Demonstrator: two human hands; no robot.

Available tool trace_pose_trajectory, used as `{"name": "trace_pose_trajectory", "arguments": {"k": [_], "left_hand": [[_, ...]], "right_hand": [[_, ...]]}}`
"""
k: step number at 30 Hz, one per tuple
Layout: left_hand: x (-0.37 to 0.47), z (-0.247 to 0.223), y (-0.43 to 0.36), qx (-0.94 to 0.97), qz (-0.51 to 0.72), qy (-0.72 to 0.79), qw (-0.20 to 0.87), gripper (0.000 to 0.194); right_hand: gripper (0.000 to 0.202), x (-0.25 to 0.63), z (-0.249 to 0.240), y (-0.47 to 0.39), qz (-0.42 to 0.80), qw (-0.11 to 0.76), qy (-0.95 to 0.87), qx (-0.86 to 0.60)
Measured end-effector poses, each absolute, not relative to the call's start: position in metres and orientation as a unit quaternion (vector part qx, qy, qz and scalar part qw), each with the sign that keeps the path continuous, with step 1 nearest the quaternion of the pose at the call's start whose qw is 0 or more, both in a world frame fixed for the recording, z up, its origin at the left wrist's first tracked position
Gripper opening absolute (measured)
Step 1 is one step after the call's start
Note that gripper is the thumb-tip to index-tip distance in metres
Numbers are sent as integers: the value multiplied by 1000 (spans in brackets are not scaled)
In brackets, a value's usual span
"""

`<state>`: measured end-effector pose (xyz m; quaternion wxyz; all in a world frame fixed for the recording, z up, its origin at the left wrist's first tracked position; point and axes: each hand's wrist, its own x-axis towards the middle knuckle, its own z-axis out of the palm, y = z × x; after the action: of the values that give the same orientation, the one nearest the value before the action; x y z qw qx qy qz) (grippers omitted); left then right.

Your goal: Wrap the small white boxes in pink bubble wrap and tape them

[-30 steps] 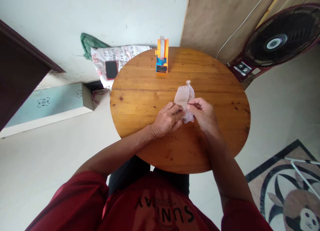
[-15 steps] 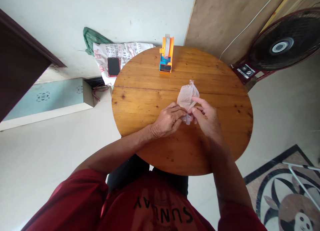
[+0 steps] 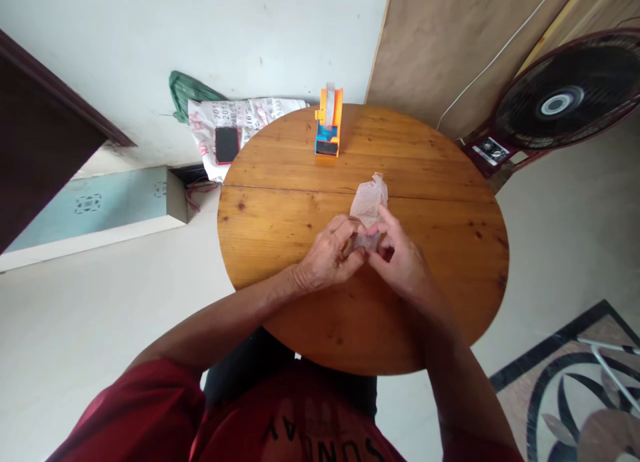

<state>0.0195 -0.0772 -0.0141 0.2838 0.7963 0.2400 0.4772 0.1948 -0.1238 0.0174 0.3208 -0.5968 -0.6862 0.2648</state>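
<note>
A thin, crumpled, whitish see-through plastic bag [image 3: 369,201] lies on the round wooden table [image 3: 280,222], its narrow twisted end pointing away from me. My left hand [image 3: 331,252] pinches the bag's near part from the left, thumb and fingers curled. From the right, my right hand [image 3: 397,254] grips the same near part, with its index finger bent over the bag. The fingertips of both hands meet there and partly cover the plastic.
An orange and blue tape dispenser [image 3: 329,125] stands at the table's far edge. Beyond the left rim, a phone [image 3: 227,145] rests on a printed white sack [image 3: 203,119] beside a green bag [image 3: 190,92]. A fan [image 3: 555,105] stands at the far right.
My fingers have shifted closer together on the near part of the bag, both thumbs now at its near end. The right index finger has bent in. The view has tilted slightly.
</note>
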Motion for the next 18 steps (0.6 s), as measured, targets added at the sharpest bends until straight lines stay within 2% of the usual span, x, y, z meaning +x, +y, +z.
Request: {"name": "trace_pose_trajectory", "arguments": {"k": [7,15,18], "left_hand": [[32,-16,-75,784,481,285,270,2],[32,-22,-71,793,464,302,253,8],[31,-23,-71,796,455,310,250,9]], "right_hand": [[89,196,15,-127,258,296,-686,-612],[89,205,17,-127,329,310,-674,-584],[76,219,34,-130,368,314,-663,-571]]}}
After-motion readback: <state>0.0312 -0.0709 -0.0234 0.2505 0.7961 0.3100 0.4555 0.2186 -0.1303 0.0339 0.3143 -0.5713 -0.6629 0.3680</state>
